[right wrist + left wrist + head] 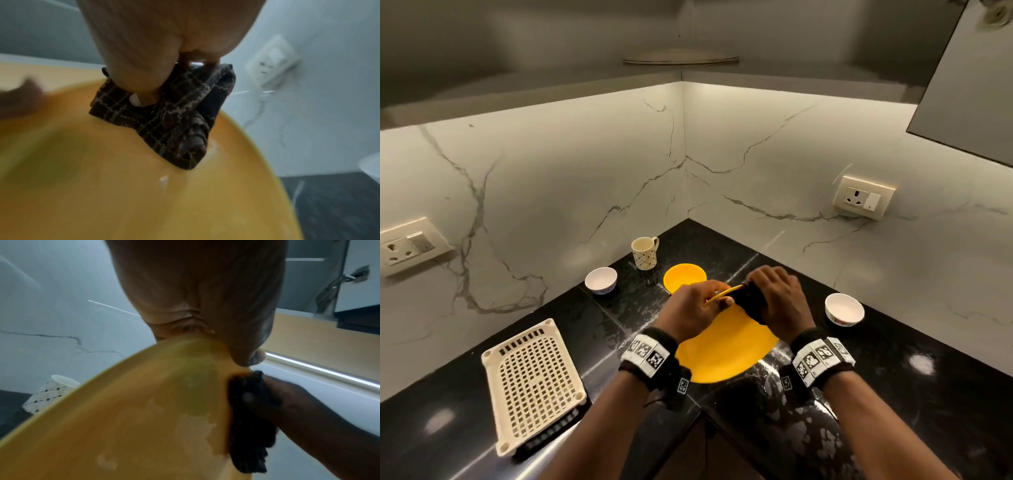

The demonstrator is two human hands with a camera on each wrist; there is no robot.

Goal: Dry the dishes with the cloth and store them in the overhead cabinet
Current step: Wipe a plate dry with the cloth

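Veined white marble walls [571, 178] meet above a black counter [928, 394].

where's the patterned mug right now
In the head view the mug stands upright on the black counter near the back corner, left of centre, beside the small yellow plate and behind a white bowl; neither hand touches it.
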